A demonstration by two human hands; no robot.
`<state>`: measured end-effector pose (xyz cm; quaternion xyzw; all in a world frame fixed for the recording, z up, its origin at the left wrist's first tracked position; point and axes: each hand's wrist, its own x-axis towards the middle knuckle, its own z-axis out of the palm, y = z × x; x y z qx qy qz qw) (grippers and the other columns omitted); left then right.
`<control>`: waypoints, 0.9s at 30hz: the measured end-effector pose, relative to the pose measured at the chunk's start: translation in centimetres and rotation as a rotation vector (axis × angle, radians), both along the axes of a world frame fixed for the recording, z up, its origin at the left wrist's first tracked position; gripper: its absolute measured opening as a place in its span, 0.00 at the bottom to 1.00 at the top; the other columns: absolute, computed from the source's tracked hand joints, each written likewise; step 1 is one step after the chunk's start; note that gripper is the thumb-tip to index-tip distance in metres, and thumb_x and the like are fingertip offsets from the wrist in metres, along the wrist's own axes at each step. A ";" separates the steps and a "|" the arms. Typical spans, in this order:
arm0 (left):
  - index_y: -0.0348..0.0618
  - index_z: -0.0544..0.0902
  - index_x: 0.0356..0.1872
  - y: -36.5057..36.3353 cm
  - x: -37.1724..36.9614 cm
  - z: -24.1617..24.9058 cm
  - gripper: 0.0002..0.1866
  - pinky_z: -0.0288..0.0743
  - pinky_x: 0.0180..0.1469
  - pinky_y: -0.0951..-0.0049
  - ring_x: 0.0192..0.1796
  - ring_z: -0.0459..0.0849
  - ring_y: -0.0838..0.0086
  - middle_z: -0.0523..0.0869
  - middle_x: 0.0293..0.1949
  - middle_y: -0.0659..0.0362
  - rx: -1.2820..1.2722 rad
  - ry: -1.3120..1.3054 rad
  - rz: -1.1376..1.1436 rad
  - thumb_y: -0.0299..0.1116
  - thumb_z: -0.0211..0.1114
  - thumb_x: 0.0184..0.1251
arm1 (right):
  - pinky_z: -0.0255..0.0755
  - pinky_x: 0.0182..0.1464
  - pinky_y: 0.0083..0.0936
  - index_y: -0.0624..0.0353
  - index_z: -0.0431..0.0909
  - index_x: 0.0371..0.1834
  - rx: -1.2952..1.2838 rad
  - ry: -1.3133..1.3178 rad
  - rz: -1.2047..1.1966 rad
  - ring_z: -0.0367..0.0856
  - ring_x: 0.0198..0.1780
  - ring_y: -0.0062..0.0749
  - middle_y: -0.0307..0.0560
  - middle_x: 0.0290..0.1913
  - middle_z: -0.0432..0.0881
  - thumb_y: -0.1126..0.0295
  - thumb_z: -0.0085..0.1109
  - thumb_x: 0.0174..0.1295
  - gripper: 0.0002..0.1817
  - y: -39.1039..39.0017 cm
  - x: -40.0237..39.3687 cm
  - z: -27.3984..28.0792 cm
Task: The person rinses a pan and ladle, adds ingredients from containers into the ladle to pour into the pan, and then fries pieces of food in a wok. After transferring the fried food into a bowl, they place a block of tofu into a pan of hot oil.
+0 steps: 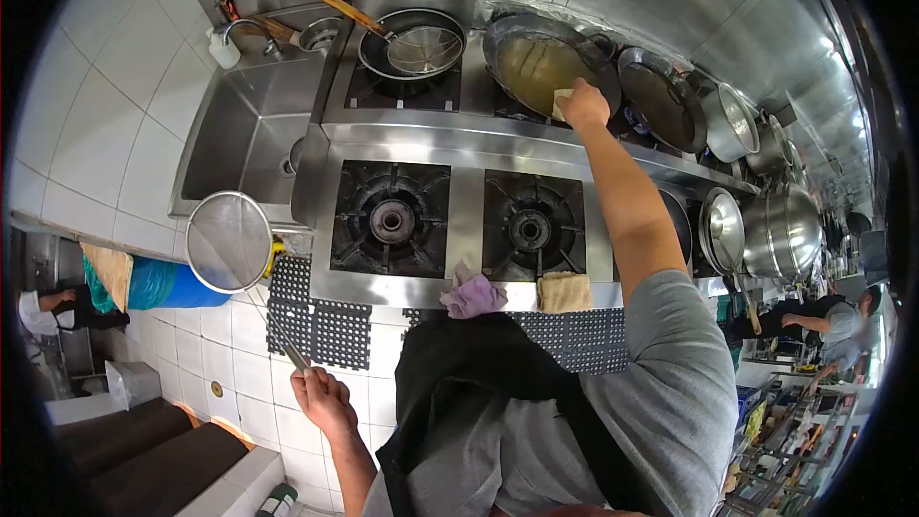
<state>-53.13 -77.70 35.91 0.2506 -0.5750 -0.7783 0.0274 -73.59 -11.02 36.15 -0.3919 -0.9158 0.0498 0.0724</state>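
Note:
My left hand (324,400) is closed round the handle of a wire strainer (230,241), whose round mesh hangs over the floor beside the sink. My right hand (584,105) reaches to the back burners and pinches a pale piece (562,103) at the front rim of a large wok (536,67). Yellowish liquid with some long pieces lies in that wok. To its left, a dark pan (414,24) holds a second strainer (424,50) with a wooden handle.
Two front burners (392,220) lie before me, with a purple cloth (473,293) and a beige cloth (565,293) on the front edge. A sink (251,134) is at left. Pots and metal bowls (783,230) stand at right. Other people (833,325) are at far right and far left.

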 end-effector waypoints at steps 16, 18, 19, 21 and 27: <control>0.48 0.71 0.47 -0.7 -4.2 1.0 0.04 0.53 0.16 0.83 0.19 0.58 0.89 0.70 0.29 0.68 -0.078 0.002 -0.158 0.32 0.50 0.89 | 0.76 0.63 0.46 0.49 0.87 0.61 0.097 -0.117 -0.094 0.87 0.63 0.45 0.51 0.59 0.88 0.38 0.68 0.66 0.31 -1.0 -1.7 -0.8; 0.48 0.71 0.47 -0.5 -4.3 0.9 0.04 0.53 0.16 0.83 0.19 0.59 0.89 0.71 0.29 0.68 -0.083 -0.005 -0.155 0.32 0.50 0.89 | 0.76 0.63 0.46 0.48 0.88 0.60 0.145 -0.103 -0.078 0.86 0.63 0.45 0.51 0.59 0.88 0.39 0.67 0.67 0.29 -1.5 -1.9 -0.8; 0.48 0.71 0.47 -0.2 -4.3 0.9 0.04 0.53 0.16 0.83 0.19 0.59 0.89 0.71 0.28 0.68 -0.087 -0.014 -0.152 0.32 0.50 0.89 | 0.76 0.64 0.46 0.48 0.89 0.59 0.196 -0.090 -0.062 0.86 0.64 0.45 0.51 0.59 0.88 0.40 0.66 0.68 0.28 -2.0 -1.9 -0.7; 0.48 0.70 0.47 0.6 -4.5 0.9 0.04 0.53 0.16 0.84 0.19 0.60 0.89 0.71 0.29 0.68 -0.093 -0.010 -0.175 0.31 0.50 0.88 | 0.77 0.62 0.47 0.50 0.90 0.56 0.202 0.023 -0.009 0.87 0.61 0.47 0.53 0.57 0.88 0.42 0.66 0.69 0.26 -3.2 -1.0 -0.1; 0.49 0.69 0.46 4.7 -4.8 1.6 0.06 0.57 0.17 0.82 0.19 0.63 0.87 0.72 0.29 0.66 -0.058 -0.003 -0.362 0.33 0.52 0.89 | 0.83 0.42 0.41 0.54 0.93 0.43 -0.552 0.327 0.372 0.91 0.37 0.48 0.54 0.39 0.92 0.48 0.68 0.70 0.19 -18.6 11.0 4.1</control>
